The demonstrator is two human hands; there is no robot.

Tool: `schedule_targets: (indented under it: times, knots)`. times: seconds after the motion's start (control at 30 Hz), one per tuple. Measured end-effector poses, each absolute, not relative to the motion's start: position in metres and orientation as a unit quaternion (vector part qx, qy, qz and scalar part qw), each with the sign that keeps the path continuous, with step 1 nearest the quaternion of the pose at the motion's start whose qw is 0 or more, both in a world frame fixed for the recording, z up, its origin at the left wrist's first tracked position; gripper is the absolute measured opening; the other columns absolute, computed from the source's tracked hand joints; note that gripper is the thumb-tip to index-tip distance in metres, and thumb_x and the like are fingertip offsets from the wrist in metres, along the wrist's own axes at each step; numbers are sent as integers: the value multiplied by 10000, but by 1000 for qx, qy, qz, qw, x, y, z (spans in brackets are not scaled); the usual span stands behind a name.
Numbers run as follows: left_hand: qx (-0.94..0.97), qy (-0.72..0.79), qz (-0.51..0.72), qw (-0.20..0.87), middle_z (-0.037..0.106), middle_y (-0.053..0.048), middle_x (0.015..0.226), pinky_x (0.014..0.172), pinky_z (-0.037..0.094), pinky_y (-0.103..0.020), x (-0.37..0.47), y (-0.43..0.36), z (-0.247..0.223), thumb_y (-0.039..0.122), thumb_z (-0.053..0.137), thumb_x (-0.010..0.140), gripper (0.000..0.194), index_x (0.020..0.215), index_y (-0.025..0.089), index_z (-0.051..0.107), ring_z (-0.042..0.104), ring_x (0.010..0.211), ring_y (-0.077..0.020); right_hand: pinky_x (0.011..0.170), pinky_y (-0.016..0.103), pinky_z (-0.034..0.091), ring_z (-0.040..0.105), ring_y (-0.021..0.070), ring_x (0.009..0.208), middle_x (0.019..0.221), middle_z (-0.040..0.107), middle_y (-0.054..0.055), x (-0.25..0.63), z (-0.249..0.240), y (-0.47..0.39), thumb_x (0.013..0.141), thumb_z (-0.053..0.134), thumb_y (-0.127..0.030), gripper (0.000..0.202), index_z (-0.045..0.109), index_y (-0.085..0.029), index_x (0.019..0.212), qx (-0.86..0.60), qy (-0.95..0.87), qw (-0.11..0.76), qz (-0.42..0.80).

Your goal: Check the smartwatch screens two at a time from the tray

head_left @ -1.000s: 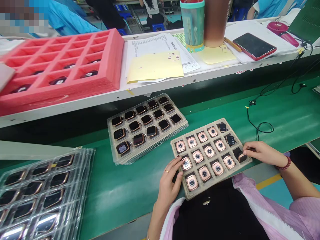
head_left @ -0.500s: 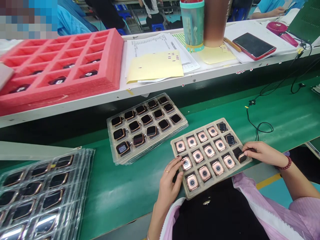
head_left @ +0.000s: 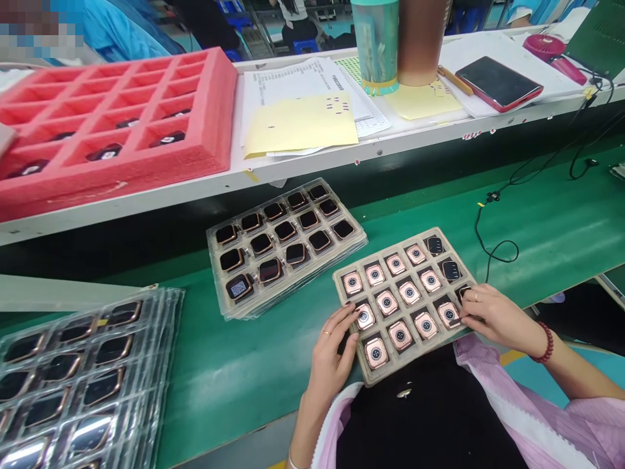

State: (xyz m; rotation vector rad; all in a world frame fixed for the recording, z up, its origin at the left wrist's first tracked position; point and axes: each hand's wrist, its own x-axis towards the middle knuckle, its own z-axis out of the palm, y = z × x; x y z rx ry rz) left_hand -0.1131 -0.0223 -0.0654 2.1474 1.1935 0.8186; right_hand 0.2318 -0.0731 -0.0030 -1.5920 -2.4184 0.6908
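Note:
A shallow tray [head_left: 385, 374] sits near my lap, full of square smartwatch bodies. Most show rose-gold backs with round sensors; those in the right-hand column show dark screens. My left hand [head_left: 333, 355] grips the tray's left edge, fingers reaching over the rim onto a watch body [head_left: 364, 316]. At the lower right corner, my right hand [head_left: 495, 319] has its fingertips closed at the right edge of a rose-gold watch body [head_left: 448, 314]. Beside it, a dark-screened watch body [head_left: 463, 293] in the end pocket is partly covered by that hand.
Behind is a stack of clear trays [head_left: 293, 286] holding dark-screened watches. Another tray stack [head_left: 161, 365] stands at the left. The shelf carries a pink foam tray [head_left: 215, 130], papers [head_left: 303, 130], a teal cup [head_left: 375, 52], a brown bottle [head_left: 422, 45] and a phone [head_left: 498, 81]. A cable [head_left: 481, 234] lies right.
My right hand has let go of the corner watch body, which now lies screen up in its pocket, and moved left to the neighbouring rose-gold one. My left hand stays on the tray.

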Motion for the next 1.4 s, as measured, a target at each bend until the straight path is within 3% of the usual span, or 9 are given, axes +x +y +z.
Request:
schedule_targets:
  times: [0.13,0.47,0.63,0.77,0.97,1.13,1.4]
  knots:
    - [798,442,304,274,521,-97,1290,998,424,-453,-113,-23,-65,191,464,873,341,1209,225,513,463,1225,-245,744,344,410,586,199,712,750,649,49,235,-1,-67,931,421,-260,215,588,-214,804,-565,-773,113,266]
    - [795,448,310,267,528,-89,1289,995,436,-420,-113,-23,-65,204,463,876,338,1208,228,520,471,1225,-236,627,288,411,606,202,679,736,668,41,239,-3,-53,931,385,-300,281,602,-229,768,-591,-756,52,275]
    - [794,448,310,272,527,-91,1286,999,432,-420,-114,-24,-66,193,468,874,336,1205,224,518,469,1225,-232,608,274,399,604,184,673,743,662,11,242,2,-52,907,463,-319,200,600,-231,791,-581,-753,33,307]
    - [792,445,310,279,515,-92,1296,1008,422,-433,-113,-23,-66,188,465,877,343,1213,230,512,458,1233,-235,608,288,408,595,191,682,748,651,19,238,-6,-47,900,470,-285,167,582,-223,793,-598,-761,57,246]
    - [793,449,305,275,521,-90,1292,1005,427,-430,-114,-24,-65,199,460,879,341,1213,231,514,461,1233,-235,752,355,427,578,235,811,880,629,88,227,-17,-25,915,411,-222,206,611,-204,867,-577,-802,106,110]
    - [792,456,297,277,525,-101,1293,991,437,-444,-114,-24,-64,221,444,886,338,1215,226,519,467,1229,-248,730,311,426,587,202,787,853,642,57,229,-14,-10,919,415,-225,189,594,-211,859,-559,-796,149,179]
    - [790,454,307,275,540,-101,1276,977,453,-433,-112,-23,-61,213,448,884,332,1206,224,528,483,1214,-239,680,299,387,593,191,719,773,652,30,233,-18,6,921,387,-217,238,575,-208,776,-564,-798,93,191]
